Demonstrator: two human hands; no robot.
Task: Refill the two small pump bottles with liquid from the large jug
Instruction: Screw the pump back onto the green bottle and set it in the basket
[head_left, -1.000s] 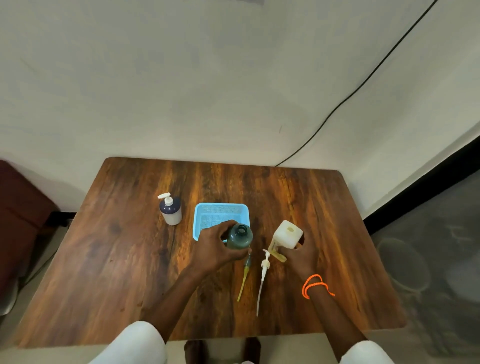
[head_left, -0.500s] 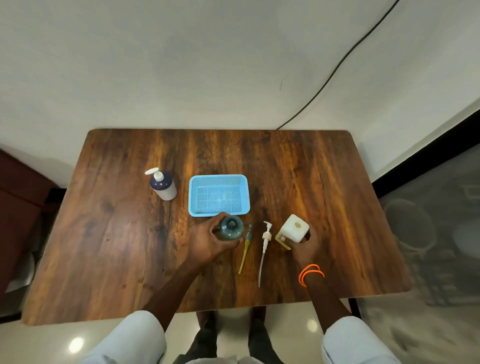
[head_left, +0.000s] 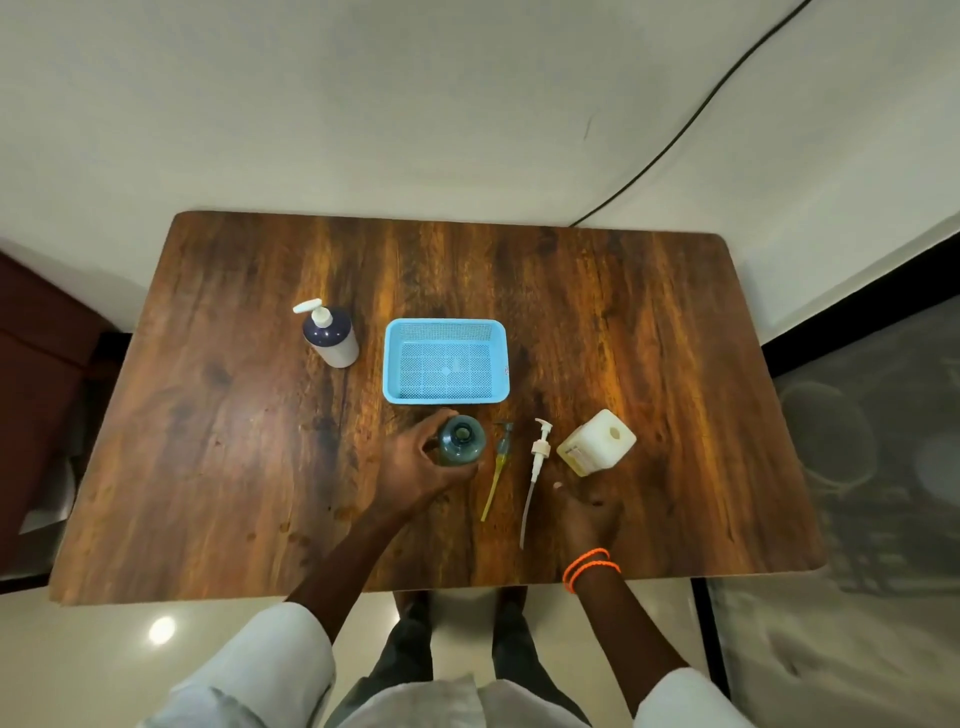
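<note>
The table (head_left: 218, 467) was dark wood-grain with a smooth, faintly glossy top, and the blue basket (head_left: 445, 399) on it was matt plastic with a perforated mesh floor and walls. The green bottle (head_left: 461, 441) was translucent, shiny plastic, the jug (head_left: 597, 449) a dull, milky off-white plastic, and the capped pump bottle (head_left: 332, 340) had a dark glossy shoulder over a pale, matt body. The white pump (head_left: 540, 448) and the green pump (head_left: 504, 444) each ended in a thin clear tube, while the floor (head_left: 104, 654) below was polished and reflective.
</note>
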